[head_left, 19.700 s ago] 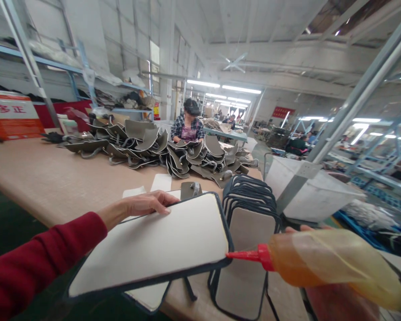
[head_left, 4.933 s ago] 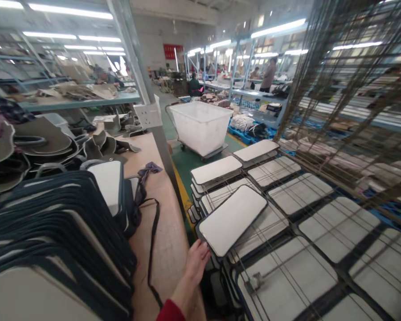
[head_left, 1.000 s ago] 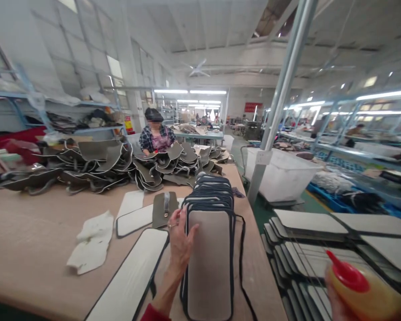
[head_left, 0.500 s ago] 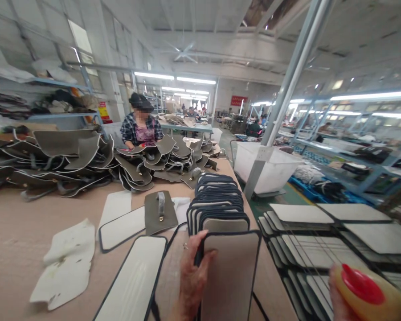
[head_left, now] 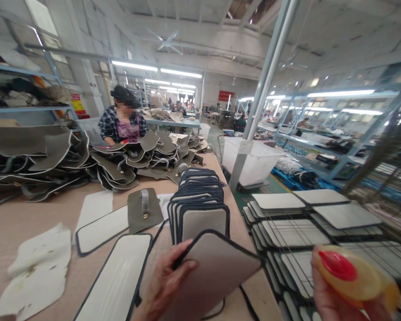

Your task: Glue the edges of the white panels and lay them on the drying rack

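Note:
My left hand (head_left: 167, 278) is closed on the left edge of a grey-brown panel (head_left: 217, 269) with dark edging, thumb on its face. The panel is tilted, one corner pointing right. Behind it, a row of similar dark-edged panels (head_left: 203, 223) leans along the table. At the lower right, my right hand (head_left: 324, 290) grips a yellowish squeeze bottle with a red cap (head_left: 364, 278); some of its fingers are out of frame. A long white dark-edged panel (head_left: 116, 276) lies left of my left hand. Beyond it lies a brown flap with a handle and clasp (head_left: 145, 211).
Brown pieces with handles (head_left: 60, 160) are heaped across the far table (head_left: 96, 245), where a co-worker (head_left: 123, 120) sits. A stained white scrap (head_left: 36, 272) lies at left. Stacked pale panels (head_left: 287, 232) stand at right, near a metal post (head_left: 254, 102) and a white bin (head_left: 257, 160).
The panel in my left hand has gone from nearly upright to tilted, its corner swinging right. My right hand has lifted the bottle further into view. The camera has turned slightly right.

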`<move>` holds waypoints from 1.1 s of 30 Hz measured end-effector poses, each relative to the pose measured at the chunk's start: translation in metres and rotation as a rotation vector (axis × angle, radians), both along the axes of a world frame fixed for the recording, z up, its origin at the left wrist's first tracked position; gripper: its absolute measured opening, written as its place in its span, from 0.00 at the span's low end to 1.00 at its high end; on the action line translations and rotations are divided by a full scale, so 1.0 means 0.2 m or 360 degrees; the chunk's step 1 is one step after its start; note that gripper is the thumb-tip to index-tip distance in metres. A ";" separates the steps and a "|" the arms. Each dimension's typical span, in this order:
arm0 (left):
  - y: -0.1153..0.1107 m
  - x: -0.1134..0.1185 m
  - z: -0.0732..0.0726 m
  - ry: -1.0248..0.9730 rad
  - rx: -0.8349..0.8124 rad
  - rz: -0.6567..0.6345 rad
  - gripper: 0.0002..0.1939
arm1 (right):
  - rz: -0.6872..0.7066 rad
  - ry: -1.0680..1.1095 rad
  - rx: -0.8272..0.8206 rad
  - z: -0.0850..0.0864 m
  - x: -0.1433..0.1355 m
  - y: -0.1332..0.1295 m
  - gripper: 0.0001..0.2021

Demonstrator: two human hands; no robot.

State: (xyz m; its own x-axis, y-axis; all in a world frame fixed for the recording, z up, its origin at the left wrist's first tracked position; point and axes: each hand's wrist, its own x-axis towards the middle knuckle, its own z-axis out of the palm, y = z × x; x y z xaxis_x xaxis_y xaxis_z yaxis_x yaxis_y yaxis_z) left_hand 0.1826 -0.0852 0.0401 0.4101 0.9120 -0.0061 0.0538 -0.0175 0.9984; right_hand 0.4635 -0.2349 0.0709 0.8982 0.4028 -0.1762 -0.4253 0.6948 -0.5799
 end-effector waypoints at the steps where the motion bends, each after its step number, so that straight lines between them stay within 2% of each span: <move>1: 0.01 0.00 0.04 0.0074 0.0032 -0.0238 0.21 | -0.0030 0.0038 -0.0020 0.03 -0.01 0.00 0.20; 3: 0.02 0.01 0.11 0.0199 0.0017 -0.0730 0.20 | -0.0062 0.0071 -0.0069 0.09 -0.02 0.00 0.19; 5: 0.02 0.04 0.14 0.0254 -0.0108 -0.1102 0.23 | -0.0096 0.0039 -0.0092 0.13 -0.03 -0.01 0.18; 8: 0.02 0.09 0.13 0.0283 -0.0317 -0.1389 0.24 | -0.0084 -0.0066 -0.0043 0.17 -0.04 -0.04 0.18; 10: -0.01 0.13 0.10 0.0318 -0.0316 -0.1483 0.23 | -0.0062 -0.0128 -0.0033 0.18 -0.04 -0.06 0.18; 12: -0.07 0.14 0.08 0.0394 -0.0141 -0.1452 0.21 | -0.0038 -0.0099 -0.0103 0.19 -0.04 -0.08 0.19; 15: -0.18 0.13 0.09 0.0509 0.0166 -0.1228 0.18 | -0.0002 0.0026 -0.0207 0.20 -0.03 -0.11 0.18; 19: -0.34 0.09 0.12 0.0559 0.0117 -0.0999 0.19 | 0.0043 -0.0047 -0.0174 0.20 -0.01 -0.12 0.16; 23: -0.43 0.08 0.14 0.0514 0.0054 -0.0644 0.20 | 0.0306 -0.0435 -0.0058 0.16 0.02 -0.07 0.19; 25: -0.39 0.06 0.21 0.0507 0.0066 -0.0594 0.18 | 0.0446 -0.0611 0.0000 0.16 0.04 -0.03 0.22; 27: -0.31 0.04 0.32 0.0541 0.0185 -0.0671 0.14 | 0.0538 -0.0754 0.0061 0.20 0.04 0.03 0.25; 30: -0.15 0.00 0.51 0.0655 0.0457 -0.0964 0.10 | 0.0730 -0.0935 0.0112 0.29 0.02 0.12 0.26; 33: 0.00 0.00 0.65 0.0735 0.0602 -0.1281 0.09 | 0.0969 -0.1085 0.0175 0.39 -0.04 0.21 0.24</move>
State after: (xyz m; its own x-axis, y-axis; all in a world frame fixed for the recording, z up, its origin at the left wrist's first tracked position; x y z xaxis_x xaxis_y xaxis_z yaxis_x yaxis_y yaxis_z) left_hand 0.1820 -0.0859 0.1701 0.9368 0.3388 -0.0875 0.2672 -0.5314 0.8039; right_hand 0.4563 -0.1919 0.1495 0.4212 0.8232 0.3807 -0.3260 0.5291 -0.7834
